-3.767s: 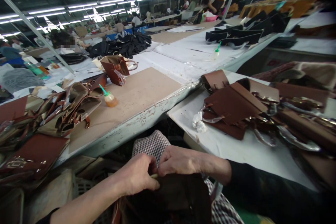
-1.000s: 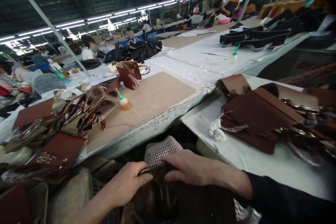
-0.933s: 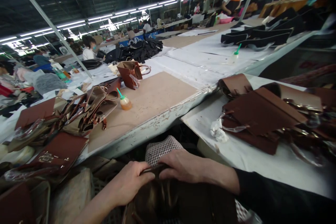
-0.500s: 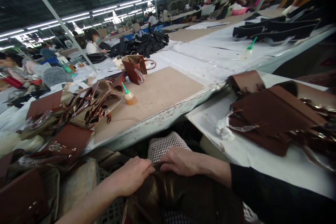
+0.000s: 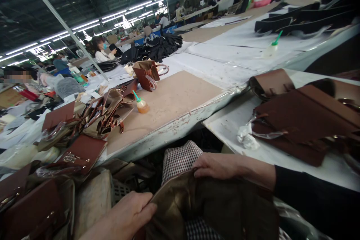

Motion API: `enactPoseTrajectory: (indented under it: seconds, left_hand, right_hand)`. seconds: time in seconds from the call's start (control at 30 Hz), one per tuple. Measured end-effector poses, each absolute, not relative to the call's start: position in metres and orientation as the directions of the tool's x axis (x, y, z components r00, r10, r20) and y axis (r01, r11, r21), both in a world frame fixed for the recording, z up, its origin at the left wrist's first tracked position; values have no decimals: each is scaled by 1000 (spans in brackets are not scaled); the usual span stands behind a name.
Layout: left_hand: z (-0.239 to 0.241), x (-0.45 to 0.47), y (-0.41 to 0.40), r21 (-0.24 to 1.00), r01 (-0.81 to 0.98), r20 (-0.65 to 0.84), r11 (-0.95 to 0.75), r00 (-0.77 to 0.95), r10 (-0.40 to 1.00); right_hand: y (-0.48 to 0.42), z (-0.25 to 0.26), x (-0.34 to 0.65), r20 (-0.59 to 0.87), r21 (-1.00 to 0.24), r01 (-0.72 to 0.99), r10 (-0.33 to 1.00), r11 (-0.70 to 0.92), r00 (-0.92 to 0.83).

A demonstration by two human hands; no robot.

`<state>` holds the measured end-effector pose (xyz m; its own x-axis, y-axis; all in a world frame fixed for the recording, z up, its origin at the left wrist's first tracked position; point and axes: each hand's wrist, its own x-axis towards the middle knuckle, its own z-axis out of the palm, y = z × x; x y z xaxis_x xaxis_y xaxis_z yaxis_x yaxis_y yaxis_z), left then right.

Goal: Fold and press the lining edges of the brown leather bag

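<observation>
At the bottom of the frame, the left hand (image 5: 132,212) pinches the dark bag's (image 5: 213,210) near edge; the right hand (image 5: 218,165) grips its far rim, knuckles up.

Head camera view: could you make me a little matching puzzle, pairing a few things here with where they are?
Things:
1. glue bottle
2. crumpled white scrap
3. left hand
4. black bags

Places:
A. far along the long table
B. on the tan board
C. gripping the dark bag's left edge
D. beside the brown flaps, right table

Pairs: 1-B, 2-D, 3-C, 4-A
</observation>
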<state>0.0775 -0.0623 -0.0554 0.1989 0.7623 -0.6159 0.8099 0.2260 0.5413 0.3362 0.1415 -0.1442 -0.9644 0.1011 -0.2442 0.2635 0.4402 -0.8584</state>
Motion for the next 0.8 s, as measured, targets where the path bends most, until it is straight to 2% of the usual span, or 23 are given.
enactPoseTrajectory:
  seconds: [0.07, 0.13, 0.3, 0.37, 0.47, 0.57, 0.63, 0.8]
  left_hand:
    - [-53, 81, -56, 557, 787, -619, 266, 181, 764]
    - [-53, 83, -48, 589, 757, -613, 284, 189, 767]
    - [-66, 88, -28, 701, 657, -560, 278, 264, 785]
    - [-72, 88, -24, 725, 621, -549, 298, 260, 795]
    - [-74, 86, -25, 739, 530, -591, 415, 215, 777]
    - [-68, 83, -38, 749, 359, -646, 557, 207, 735]
    - [-65, 85, -48, 760, 280, -640, 586, 168, 750]
    - [-82, 104, -68, 791, 161, -586, 590, -74, 807]
  right_hand:
    - [152, -137, 339, -331, -884, 318, 22, 342, -943]
    - [160, -126, 340, -380, -881, 351, -30, 319, -925]
    - [153, -102, 320, -188, -896, 176, 12, 407, -982]
    - [145, -102, 307, -158, -884, 146, 12, 444, -987]
    - [139, -109, 292, -159, -831, 152, 33, 535, -987]
    - [140, -112, 287, -154, -812, 152, 45, 564, -987]
    - [142, -112, 287, -158, -806, 165, 62, 569, -986]
    - [142, -114, 288, -137, -792, 142, 54, 594, -989]
